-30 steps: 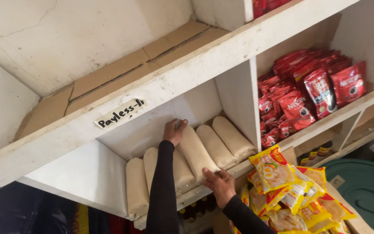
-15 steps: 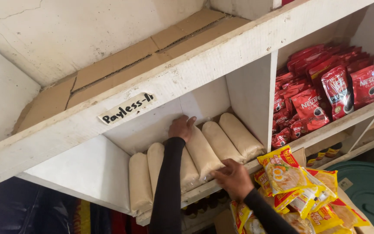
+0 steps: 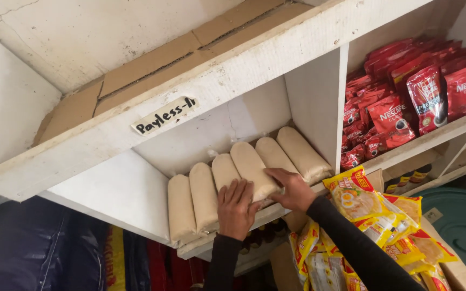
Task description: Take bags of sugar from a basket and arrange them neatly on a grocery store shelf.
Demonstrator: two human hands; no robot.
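- While I look up into a white shelf (image 3: 109, 140) with a paper label (image 3: 165, 115) on its front edge, six tan, log-shaped bags lie side by side in one compartment.
- My left hand (image 3: 235, 207) lies flat and open on the near end of the third bag (image 3: 224, 171), gripping nothing.
- My right hand (image 3: 292, 188) curls over the near end of the raised bag (image 3: 252, 167), grasping it.
- Judging by the row, five bags look settled; the raised bag sits on top, between the third and fifth, not yet level.
- That bag is pale beige, smooth, plump and rounded at both ends.
- Further right, red pouches (image 3: 405, 97) fill the next compartment, and yellow packets (image 3: 373, 215) hang below.
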